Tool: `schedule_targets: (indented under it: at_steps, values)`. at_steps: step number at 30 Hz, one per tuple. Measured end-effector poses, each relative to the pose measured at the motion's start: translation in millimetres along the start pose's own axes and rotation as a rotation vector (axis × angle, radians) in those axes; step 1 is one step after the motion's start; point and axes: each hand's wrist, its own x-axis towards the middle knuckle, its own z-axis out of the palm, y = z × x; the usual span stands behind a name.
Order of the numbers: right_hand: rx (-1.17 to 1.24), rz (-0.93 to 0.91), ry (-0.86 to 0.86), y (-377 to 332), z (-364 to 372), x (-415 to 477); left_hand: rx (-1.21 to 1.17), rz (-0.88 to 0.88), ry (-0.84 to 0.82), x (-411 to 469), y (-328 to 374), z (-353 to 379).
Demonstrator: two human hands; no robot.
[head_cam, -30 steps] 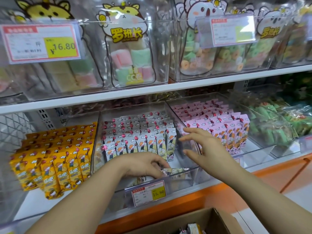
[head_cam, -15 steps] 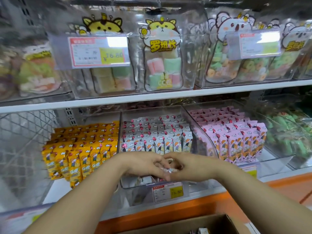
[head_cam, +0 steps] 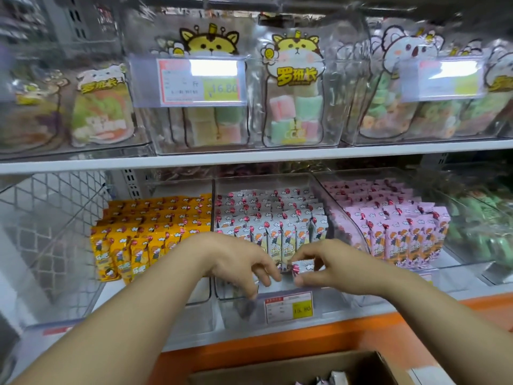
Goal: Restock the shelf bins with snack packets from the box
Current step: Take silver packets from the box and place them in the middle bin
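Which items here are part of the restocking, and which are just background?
In use: left hand; right hand; white packet held by the right hand; middle bin; box.
Background: yellow packets; pink packets; marshmallow bags; price tag.

You reached both bare forearms forward, your hands nearly meeting. Your left hand (head_cam: pixel 238 261) curled palm-down with fingers bent downward. Your right hand (head_cam: pixel 330 263) pinched something small between thumb and fingertips.

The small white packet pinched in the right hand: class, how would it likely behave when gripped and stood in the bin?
The white packet looks light, since the right hand holds it by fingertips alone. Its glossy crinkled wrapper probably flexes and may slip. Packets in the middle bin lean together, so one alone may tip.
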Motion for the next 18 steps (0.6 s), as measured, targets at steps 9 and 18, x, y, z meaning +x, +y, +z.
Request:
schedule_targets:
  at_steps: [9, 18]
  values:
    - [-0.015, 0.04, 0.123, -2.6, -5.8, -12.3, -0.167, 0.113, 0.583, -6.4, 0.3, -6.5]
    - [0.306, 0.218, 0.469, 16.0, -23.8, -22.3, -1.304, 0.234, 0.847, 14.5, 21.0, 2.7]
